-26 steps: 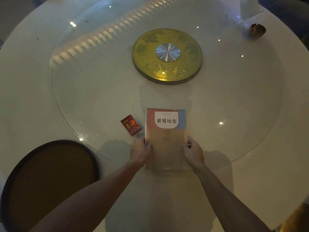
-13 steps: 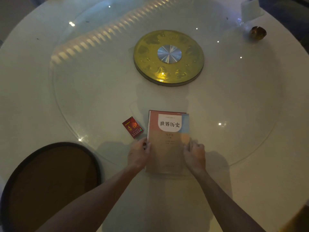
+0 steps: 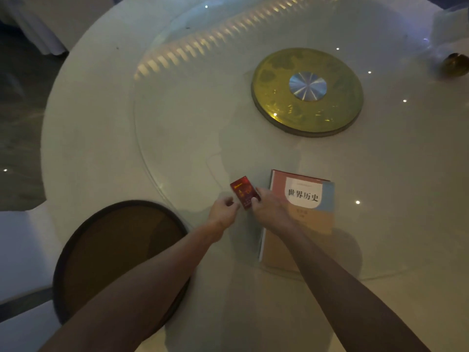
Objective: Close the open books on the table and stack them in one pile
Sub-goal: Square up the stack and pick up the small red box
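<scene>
A closed book [image 3: 304, 196] with a pink, blue and tan cover lies flat on the glass turntable, seemingly atop other books whose edges show at its left side. Left of it sits a small red box [image 3: 242, 190]. My right hand [image 3: 269, 208] reaches across the book's left edge, and its fingers pinch the box's near right corner. My left hand [image 3: 223, 210] is at the box's near left corner with fingers curled, touching or almost touching it. My right forearm covers part of the book.
A gold disc with a silver hub [image 3: 307, 91] marks the middle of the round white table [image 3: 101, 123]. A dark round stool seat [image 3: 119, 250] is at the near left. A small brown object [image 3: 454, 63] sits far right.
Both hands left the sides of the book and moved left to the small red box. The camera view swung to the left, so the book now appears further right.
</scene>
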{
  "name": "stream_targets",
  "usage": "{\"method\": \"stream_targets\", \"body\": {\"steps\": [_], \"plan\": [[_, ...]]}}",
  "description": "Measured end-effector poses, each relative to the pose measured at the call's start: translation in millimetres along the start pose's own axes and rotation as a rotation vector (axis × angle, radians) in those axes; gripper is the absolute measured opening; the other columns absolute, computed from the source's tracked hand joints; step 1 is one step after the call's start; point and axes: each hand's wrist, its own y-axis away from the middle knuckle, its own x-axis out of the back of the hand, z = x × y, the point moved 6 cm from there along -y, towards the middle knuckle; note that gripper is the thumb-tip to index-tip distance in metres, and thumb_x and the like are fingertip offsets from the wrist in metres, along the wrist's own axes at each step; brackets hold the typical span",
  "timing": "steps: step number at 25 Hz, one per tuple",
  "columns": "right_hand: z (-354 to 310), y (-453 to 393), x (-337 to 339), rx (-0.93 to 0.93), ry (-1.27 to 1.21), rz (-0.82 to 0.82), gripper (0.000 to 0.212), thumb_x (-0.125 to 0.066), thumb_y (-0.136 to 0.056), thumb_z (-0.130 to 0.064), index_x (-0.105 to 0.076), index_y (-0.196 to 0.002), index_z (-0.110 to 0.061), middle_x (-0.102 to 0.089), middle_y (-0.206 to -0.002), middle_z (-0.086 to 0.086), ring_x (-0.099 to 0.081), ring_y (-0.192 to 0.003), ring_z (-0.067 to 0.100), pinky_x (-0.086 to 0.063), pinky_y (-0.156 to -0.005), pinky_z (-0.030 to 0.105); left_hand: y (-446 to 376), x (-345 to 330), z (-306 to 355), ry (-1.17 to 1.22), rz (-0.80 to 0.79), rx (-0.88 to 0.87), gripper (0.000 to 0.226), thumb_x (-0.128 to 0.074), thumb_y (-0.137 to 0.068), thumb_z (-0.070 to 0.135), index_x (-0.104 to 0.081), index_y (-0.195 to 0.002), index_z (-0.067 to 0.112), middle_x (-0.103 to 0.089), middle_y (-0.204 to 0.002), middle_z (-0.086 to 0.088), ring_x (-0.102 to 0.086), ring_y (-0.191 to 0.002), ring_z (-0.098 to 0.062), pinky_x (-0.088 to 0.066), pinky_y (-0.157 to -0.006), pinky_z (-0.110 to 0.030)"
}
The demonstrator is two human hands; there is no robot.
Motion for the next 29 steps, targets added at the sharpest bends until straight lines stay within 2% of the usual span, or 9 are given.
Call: {"method": "stream_targets", "body": {"steps": [3,6,9,11,13,16,19,25,29], "plan": [[6,-9,-13,-0.087,-0.066,-0.017,0.026,-0.05,-0.098,-0.018,-0.064,-0.12,-0.014,-0.068,-0.097,0.004,-0.064,-0.095,0.025,-0.053,-0.078,0.037,3,-3,3,0.078,-0.12,-0.005,0.018,-0.055,-0.095,0.013,-0.07,-0.098,0.021,-0.062,-0.085,-0.003,-0.048,-0.066,-0.01,-0.039,-0.059,-0.028],[5,-7,-22,-0.145,-0.2,0.004,0.012,-0.056,-0.095,-0.01,-0.067,-0.098,-0.012,-0.06,-0.078,-0.001,-0.057,-0.079,0.021,-0.042,-0.062,0.032,1,11,3,-0.007,-0.049,-0.074,0.023,-0.06,-0.093,0.016,-0.076,-0.11,0.013,-0.075,-0.093,-0.002,-0.066,-0.082,-0.013,-0.047,-0.07,-0.029],[-23,1,-42,-0.162,-0.39,-0.015,0.019,-0.057,-0.094,-0.01,-0.07,-0.098,-0.023,-0.072,-0.089,0.003,-0.067,-0.084,0.022,-0.056,-0.076,0.043,9,55,-3,-0.162,0.178,-0.143,0.024,-0.067,-0.091,0.025,-0.074,-0.111,0.013,-0.074,-0.103,0.0,-0.067,-0.094,-0.015,-0.048,-0.079,-0.027],[-51,11,-65,-0.16,-0.488,-0.055,0.021,-0.056,-0.096,-0.008,-0.068,-0.096,-0.025,-0.072,-0.092,0.006,-0.067,-0.086,0.021,-0.057,-0.075,0.044,20,90,-12,-0.236,0.321,-0.169,0.021,-0.067,-0.091,0.028,-0.071,-0.108,0.017,-0.07,-0.102,0.005,-0.064,-0.091,-0.013,-0.046,-0.075,-0.026],[-72,23,-94,-0.165,-0.556,-0.119,0.019,-0.056,-0.096,-0.006,-0.072,-0.101,-0.018,-0.073,-0.098,0.012,-0.067,-0.085,0.018,-0.057,-0.075,0.043,32,122,-23,-0.24,0.382,-0.206,0.015,-0.066,-0.092,0.023,-0.069,-0.107,0.019,-0.066,-0.101,0.009,-0.063,-0.088,-0.01,-0.041,-0.067,-0.015],[-100,46,-138,-0.219,-0.68,-0.251,0.021,-0.057,-0.098,-0.011,-0.07,-0.115,-0.01,-0.072,-0.11,0.02,-0.068,-0.091,0.018,-0.061,-0.086,0.046,48,172,-45,-0.226,0.426,-0.277,0.017,-0.064,-0.095,0.017,-0.069,-0.111,0.017,-0.065,-0.104,0.007,-0.064,-0.092,-0.009,-0.049,-0.073,-0.017],[-116,65,-175,-0.257,-0.763,-0.337,0.025,-0.055,-0.1,-0.014,-0.068,-0.122,-0.011,-0.072,-0.115,0.008,-0.069,-0.106,0.02,-0.062,-0.092,0.045,59,207,-66,-0.257,0.473,-0.319,0.02,-0.062,-0.095,0.013,-0.07,-0.113,0.017,-0.066,-0.108,0.005,-0.064,-0.095,-0.008,-0.055,-0.08,-0.025],[-109,88,-225,-0.414,-0.778,-0.454,0.021,-0.055,-0.102,-0.019,-0.064,-0.121,-0.016,-0.068,-0.123,0.006,-0.067,-0.116,0.019,-0.06,-0.096,0.041,57,222,-114,-0.298,0.419,-0.159,0.022,-0.06,-0.096,0.015,-0.068,-0.116,0.019,-0.064,-0.114,0.005,-0.062,-0.105,-0.012,-0.056,-0.089,-0.033],[-102,89,-225,-0.433,-0.737,-0.477,0.043,-0.056,-0.102,-0.021,-0.054,-0.143,-0.01,-0.064,-0.133,0.009,-0.065,-0.117,0.02,-0.058,-0.099,0.041,53,218,-125,-0.55,0.371,-0.089,0.035,-0.062,-0.094,0.03,-0.062,-0.128,0.022,-0.064,-0.124,0.002,-0.061,-0.109,-0.015,-0.051,-0.087,-0.031]]}}
